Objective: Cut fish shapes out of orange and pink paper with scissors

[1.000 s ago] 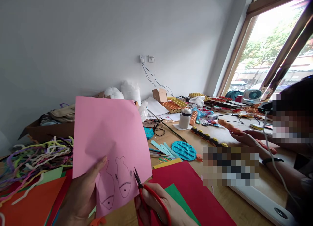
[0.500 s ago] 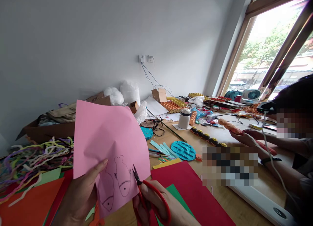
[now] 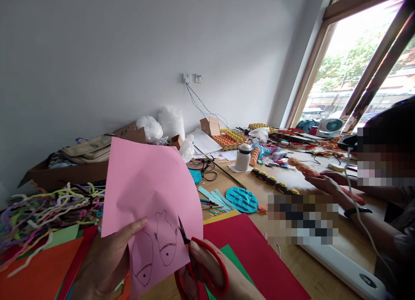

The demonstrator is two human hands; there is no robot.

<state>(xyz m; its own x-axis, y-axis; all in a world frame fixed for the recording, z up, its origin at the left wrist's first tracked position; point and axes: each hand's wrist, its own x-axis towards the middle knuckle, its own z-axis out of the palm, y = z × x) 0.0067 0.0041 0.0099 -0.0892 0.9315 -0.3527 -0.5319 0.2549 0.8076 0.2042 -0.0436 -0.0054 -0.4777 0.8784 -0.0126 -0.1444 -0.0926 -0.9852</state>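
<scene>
A pink sheet [image 3: 145,183] with two outlined shapes drawn in dark line is pinched in my left hand [image 3: 112,256], the thumb on its front face. The shapes have banded lower ends with a dot. My right hand [image 3: 210,269] has its fingers in the red handles of a pair of scissors [image 3: 184,231]. The dark blades point up and lie over the sheet's right part, close beside the right-hand drawing. Whether the blades are cutting the paper cannot be made out.
Red paper [image 3: 253,252] lies under and right of my hands, orange paper [image 3: 39,265] at left beside fuzzy coloured stems [image 3: 48,218]. Behind are a white jar [image 3: 243,157] and blue disc [image 3: 241,199]. At right a person's hands [image 3: 327,183] hold an egg-carton strip.
The pink sheet, both my hands and the scissors have shifted slightly right and down in view. My left hand still grips the paper.
</scene>
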